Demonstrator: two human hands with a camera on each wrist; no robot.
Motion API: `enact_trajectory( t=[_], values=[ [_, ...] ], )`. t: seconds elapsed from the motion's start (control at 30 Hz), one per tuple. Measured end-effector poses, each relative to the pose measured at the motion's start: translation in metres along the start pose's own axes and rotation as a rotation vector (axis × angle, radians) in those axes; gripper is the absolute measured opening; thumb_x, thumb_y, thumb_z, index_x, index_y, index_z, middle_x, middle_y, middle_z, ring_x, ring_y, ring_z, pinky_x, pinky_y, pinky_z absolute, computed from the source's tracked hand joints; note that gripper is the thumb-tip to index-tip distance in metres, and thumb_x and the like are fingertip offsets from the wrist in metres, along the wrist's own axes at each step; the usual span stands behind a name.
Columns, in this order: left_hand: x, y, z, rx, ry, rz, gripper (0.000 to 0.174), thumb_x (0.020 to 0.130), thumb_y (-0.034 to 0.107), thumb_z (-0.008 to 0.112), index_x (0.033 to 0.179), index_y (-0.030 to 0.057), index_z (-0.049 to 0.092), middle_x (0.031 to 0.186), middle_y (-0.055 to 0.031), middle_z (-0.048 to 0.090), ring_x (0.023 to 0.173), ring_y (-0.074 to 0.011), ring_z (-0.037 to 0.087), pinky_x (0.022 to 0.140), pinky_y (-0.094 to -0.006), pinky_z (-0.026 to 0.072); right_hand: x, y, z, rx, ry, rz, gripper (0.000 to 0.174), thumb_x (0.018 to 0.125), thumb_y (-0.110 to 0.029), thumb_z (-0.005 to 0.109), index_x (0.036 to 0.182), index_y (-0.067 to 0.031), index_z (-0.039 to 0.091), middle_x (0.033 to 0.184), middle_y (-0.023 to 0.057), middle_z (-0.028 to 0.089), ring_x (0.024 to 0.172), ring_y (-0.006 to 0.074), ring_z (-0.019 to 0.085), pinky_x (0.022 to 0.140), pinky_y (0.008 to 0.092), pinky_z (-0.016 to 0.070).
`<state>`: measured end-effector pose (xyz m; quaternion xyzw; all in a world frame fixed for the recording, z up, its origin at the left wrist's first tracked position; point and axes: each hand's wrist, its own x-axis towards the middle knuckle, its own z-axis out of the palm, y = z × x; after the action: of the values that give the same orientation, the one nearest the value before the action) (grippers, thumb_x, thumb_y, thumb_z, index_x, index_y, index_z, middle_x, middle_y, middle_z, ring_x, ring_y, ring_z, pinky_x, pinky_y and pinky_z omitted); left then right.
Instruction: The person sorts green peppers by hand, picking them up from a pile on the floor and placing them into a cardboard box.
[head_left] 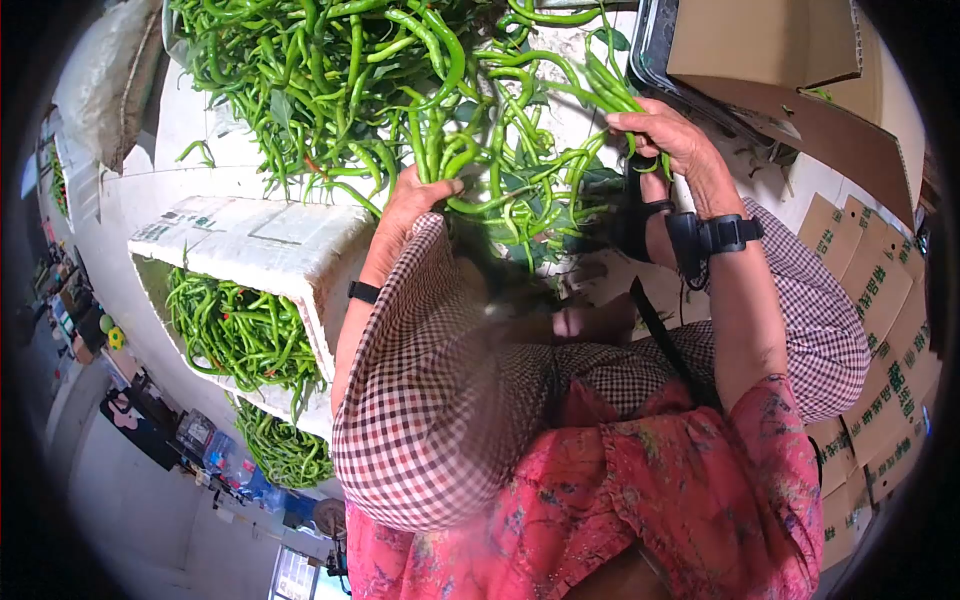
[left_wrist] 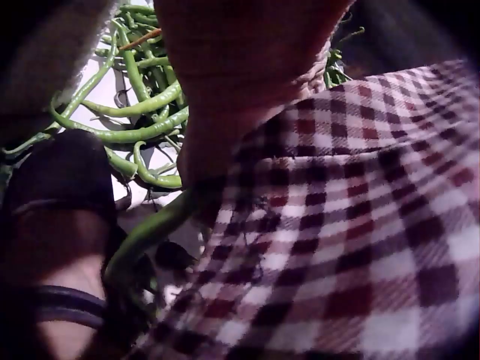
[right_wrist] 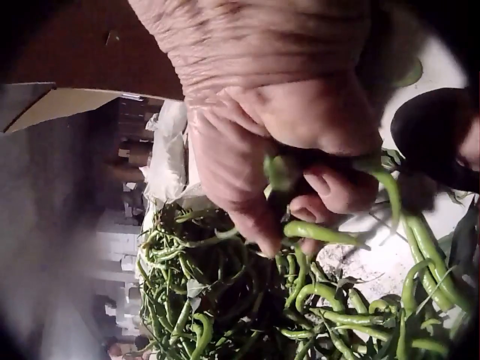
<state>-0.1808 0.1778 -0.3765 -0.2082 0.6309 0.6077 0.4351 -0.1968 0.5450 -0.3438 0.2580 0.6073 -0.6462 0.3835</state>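
Observation:
Long green chili peppers (head_left: 330,80) lie heaped on a white surface in front of the person. My left hand (head_left: 408,205) holds several chili peppers at the near edge of the heap, thumb across them. In the left wrist view the thigh and wrist hide most of that hand. My right hand (head_left: 672,135), farther right, grips a few chili peppers (head_left: 610,90) between thumb and curled fingers. The right wrist view shows a chili pepper (right_wrist: 322,234) sticking out below those fingers. Between the hands lie looser chili peppers (head_left: 520,200) with some leaves.
A white foam box (head_left: 250,235) full of chili peppers lies at the left, with more chili peppers (head_left: 285,445) below it. An open cardboard box (head_left: 800,110) stands at the upper right. Flattened cardboard (head_left: 880,350) covers the right side. The person's checked knees flank the work.

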Motion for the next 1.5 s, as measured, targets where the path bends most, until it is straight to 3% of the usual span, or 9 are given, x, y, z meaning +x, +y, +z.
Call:
enact_trajectory(
  t=[0.3,0.4,0.6,0.77,0.9,1.03,1.33,1.43,1.5],
  values=[
    [0.01,-0.006,0.019,-0.204,-0.137,0.158,0.02,0.081,0.006,0.066,0.099,-0.0003,0.061,0.082,-0.0044,0.064,0.072,-0.0122,0.059,0.067,-0.0261,0.0483,0.022,0.028,0.034,-0.009,-0.009,-0.069,0.03,0.082,-0.028,0.068,0.101,-0.0066,0.058,0.081,-0.0019,0.056,0.07,0.0082,0.049,0.061,0.0248,0.0397],
    [0.023,0.009,0.038,0.265,0.052,0.281,0.025,0.079,0.009,0.067,0.102,0.0005,0.063,0.085,-0.0029,0.066,0.075,-0.0114,0.06,0.07,-0.0264,0.0488,0.025,0.024,0.042,0.032,0.139,-0.086,0.023,0.081,-0.014,0.065,0.1,-0.0053,0.057,0.076,-0.003,0.056,0.062,0.0039,0.045,0.054,0.0205,0.033],
    [0.064,0.008,0.074,0.948,0.307,0.439,0.049,0.069,0.015,0.077,0.113,0.0046,0.058,0.101,-0.0202,0.064,0.088,-0.0388,0.063,0.076,-0.0455,0.0512,0.026,0.053,0.023,0.059,0.38,-0.21,0.021,0.083,-0.009,0.063,0.101,-0.0015,0.055,0.079,0.0012,0.056,0.062,0.0086,0.049,0.056,0.0234,0.0402],
    [0.07,-0.004,0.067,0.982,0.382,0.416,0.045,0.069,0.012,0.074,0.111,0.0053,0.06,0.1,-0.0194,0.065,0.086,-0.0401,0.063,0.076,-0.0459,0.0512,0.012,0.045,0.022,-0.013,0.505,-0.227,0.033,0.082,-0.013,0.065,0.111,0.0,0.057,0.084,0.0015,0.057,0.066,0.0093,0.051,0.059,0.0238,0.0452],
    [0.028,0.021,0.057,0.354,-0.014,0.427,0.03,0.073,0.004,0.068,0.103,0.0014,0.066,0.085,-0.0074,0.068,0.075,-0.0134,0.061,0.072,-0.0282,0.0497,0.017,0.05,0.012,0.044,0.721,-0.304,0.032,0.084,-0.02,0.066,0.109,-0.0007,0.059,0.086,0.0038,0.061,0.069,0.0102,0.054,0.059,0.024,0.0468],
    [0.033,0.012,0.049,0.369,-0.044,0.458,0.032,0.076,0.006,0.068,0.107,0.0009,0.063,0.089,-0.0073,0.069,0.081,-0.013,0.062,0.076,-0.0287,0.0495,0.011,0.044,0.016,0.046,0.55,-0.243,0.026,0.085,-0.023,0.066,0.099,-0.0026,0.059,0.077,0.0002,0.058,0.066,0.0075,0.052,0.056,0.0232,0.0441],
    [0.069,-0.007,0.075,0.85,0.194,0.602,0.046,0.068,0.021,0.079,0.106,0.0065,0.059,0.08,-0.018,0.066,0.074,-0.0381,0.064,0.069,-0.0458,0.0513,0.012,0.046,0.034,0.284,0.349,-0.117,0.025,0.087,-0.028,0.066,0.095,-0.0062,0.058,0.073,-0.0008,0.054,0.055,0.0065,0.04,0.049,0.021,0.0329],
    [0.073,-0.01,0.086,1.175,0.098,0.412,0.051,0.069,0.019,0.078,0.117,0.0134,0.06,0.091,-0.0223,0.066,0.082,-0.0368,0.065,0.073,-0.04,0.0521,0.016,0.043,0.033,0.29,0.361,-0.096,0.024,0.087,-0.025,0.065,0.096,-0.0043,0.058,0.075,0.0003,0.057,0.056,0.006,0.042,0.05,0.0209,0.0341],
    [0.079,-0.015,0.081,0.921,-0.003,0.441,0.046,0.072,0.018,0.077,0.115,0.0104,0.061,0.091,-0.0166,0.067,0.081,-0.0308,0.064,0.073,-0.0376,0.0516,0.018,0.038,0.031,0.311,0.358,-0.105,0.023,0.087,-0.023,0.065,0.096,-0.0033,0.058,0.077,0.001,0.058,0.057,0.0057,0.043,0.05,0.0206,0.0348]
  ],
)
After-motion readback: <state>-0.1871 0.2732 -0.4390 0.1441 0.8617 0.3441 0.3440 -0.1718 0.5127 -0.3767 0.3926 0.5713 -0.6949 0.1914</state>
